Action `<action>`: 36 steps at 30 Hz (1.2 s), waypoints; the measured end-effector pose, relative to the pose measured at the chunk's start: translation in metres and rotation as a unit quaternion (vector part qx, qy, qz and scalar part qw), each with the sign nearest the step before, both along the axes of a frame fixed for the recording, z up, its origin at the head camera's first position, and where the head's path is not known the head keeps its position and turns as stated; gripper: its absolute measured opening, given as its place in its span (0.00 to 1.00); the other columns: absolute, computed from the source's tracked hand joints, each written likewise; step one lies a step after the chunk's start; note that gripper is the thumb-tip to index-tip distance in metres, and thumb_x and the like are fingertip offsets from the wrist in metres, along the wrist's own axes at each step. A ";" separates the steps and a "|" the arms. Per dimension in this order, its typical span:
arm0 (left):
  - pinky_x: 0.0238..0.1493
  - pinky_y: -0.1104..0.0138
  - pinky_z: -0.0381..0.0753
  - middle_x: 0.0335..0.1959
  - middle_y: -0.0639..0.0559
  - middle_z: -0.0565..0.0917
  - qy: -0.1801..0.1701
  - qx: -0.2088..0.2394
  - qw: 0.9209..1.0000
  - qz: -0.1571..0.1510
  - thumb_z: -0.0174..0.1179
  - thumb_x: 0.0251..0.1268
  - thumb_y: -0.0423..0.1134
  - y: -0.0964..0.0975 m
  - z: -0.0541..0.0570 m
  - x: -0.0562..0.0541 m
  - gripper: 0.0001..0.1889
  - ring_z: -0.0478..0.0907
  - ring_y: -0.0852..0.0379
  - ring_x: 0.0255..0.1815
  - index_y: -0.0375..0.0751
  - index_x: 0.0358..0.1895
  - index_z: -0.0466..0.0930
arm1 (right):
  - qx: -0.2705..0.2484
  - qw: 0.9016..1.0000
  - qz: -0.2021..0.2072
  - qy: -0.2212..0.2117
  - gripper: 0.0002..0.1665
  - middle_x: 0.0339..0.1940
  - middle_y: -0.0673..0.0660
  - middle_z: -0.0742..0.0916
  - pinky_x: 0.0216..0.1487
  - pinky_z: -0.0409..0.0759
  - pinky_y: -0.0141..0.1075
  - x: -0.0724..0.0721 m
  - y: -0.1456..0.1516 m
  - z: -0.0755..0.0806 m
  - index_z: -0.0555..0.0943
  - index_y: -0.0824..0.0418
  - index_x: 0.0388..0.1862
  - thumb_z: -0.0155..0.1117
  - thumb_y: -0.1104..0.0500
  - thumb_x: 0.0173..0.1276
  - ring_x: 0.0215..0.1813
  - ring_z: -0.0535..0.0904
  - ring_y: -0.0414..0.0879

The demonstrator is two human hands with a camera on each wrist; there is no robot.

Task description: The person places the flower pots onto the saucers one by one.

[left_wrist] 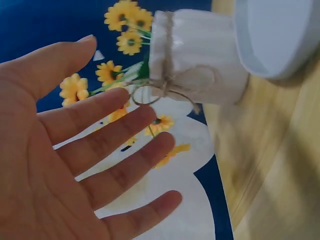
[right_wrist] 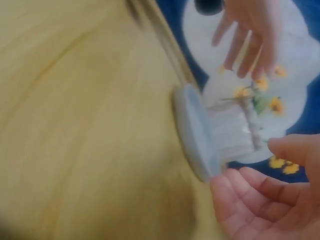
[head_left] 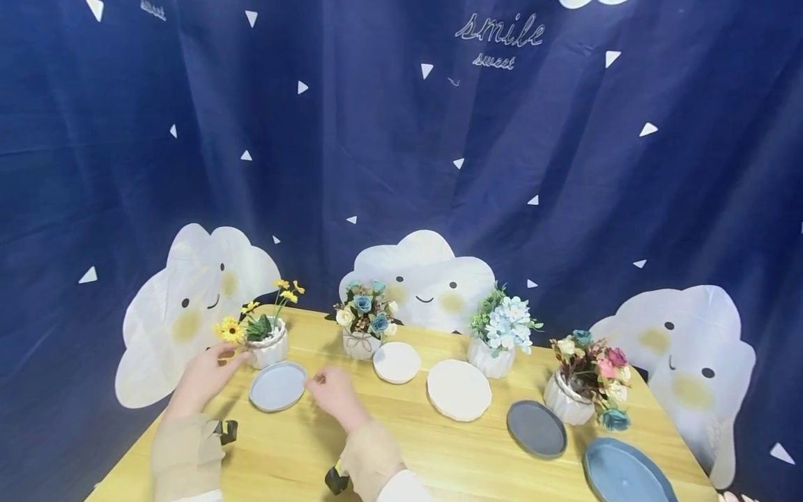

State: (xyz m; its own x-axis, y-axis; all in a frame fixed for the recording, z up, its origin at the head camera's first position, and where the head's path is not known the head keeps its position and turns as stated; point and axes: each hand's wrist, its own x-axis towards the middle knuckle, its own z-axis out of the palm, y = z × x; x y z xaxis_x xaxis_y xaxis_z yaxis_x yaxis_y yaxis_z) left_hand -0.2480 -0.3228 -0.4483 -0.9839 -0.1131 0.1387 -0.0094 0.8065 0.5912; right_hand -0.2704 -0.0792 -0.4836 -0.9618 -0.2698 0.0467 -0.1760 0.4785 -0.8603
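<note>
A small white ribbed pot of yellow daisies [head_left: 266,345] stands at the back left of the wooden table [head_left: 301,453], with a pale blue round plate [head_left: 278,385] just in front of it. My left hand [head_left: 212,369] is open beside the pot's left side, fingers spread [left_wrist: 75,150] and close to the twine-tied pot [left_wrist: 195,60] without holding it. My right hand [head_left: 332,392] hovers at the plate's right rim, fingers relaxed. In the right wrist view the right hand [right_wrist: 260,195] is open just by the plate's edge [right_wrist: 195,135], and whether it touches is unclear.
Along the table stand a pot of blue roses [head_left: 364,328], a small white plate [head_left: 396,362], a larger white plate [head_left: 459,389], a pale blue flower pot [head_left: 498,335], a dark grey plate [head_left: 536,428], a mixed bouquet pot [head_left: 580,383] and a blue plate [head_left: 627,474]. A blue curtain hangs behind.
</note>
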 end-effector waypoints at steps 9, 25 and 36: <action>0.50 0.42 0.79 0.50 0.26 0.81 -0.029 -0.037 0.996 -0.071 0.59 0.67 0.50 -0.010 -0.006 -0.030 0.28 0.79 0.31 0.50 0.24 0.55 0.76 | -0.046 0.996 -0.016 -0.078 0.14 0.13 0.57 0.82 0.18 0.76 0.28 0.002 -0.013 -0.024 0.79 0.65 0.23 0.65 0.59 0.66 0.14 0.72 0.40; 0.47 0.43 0.81 0.47 0.22 0.81 -0.056 -0.013 0.998 -0.018 0.61 0.61 0.61 -0.010 -0.027 -0.057 0.39 0.80 0.29 0.46 0.21 0.51 0.76 | 0.066 0.996 -0.057 -0.014 0.28 0.10 0.47 0.66 0.17 0.62 0.29 0.003 -0.034 -0.026 0.62 0.52 0.09 0.64 0.54 0.65 0.16 0.62 0.41; 0.55 0.39 0.76 0.59 0.18 0.72 -0.064 -0.042 0.997 0.016 0.60 0.53 0.71 -0.005 -0.032 -0.077 0.55 0.71 0.23 0.58 0.17 0.63 0.64 | 0.172 0.983 -0.059 -0.008 0.19 0.27 0.59 0.85 0.35 0.83 0.36 -0.001 -0.043 -0.025 0.83 0.67 0.29 0.60 0.51 0.67 0.27 0.79 0.48</action>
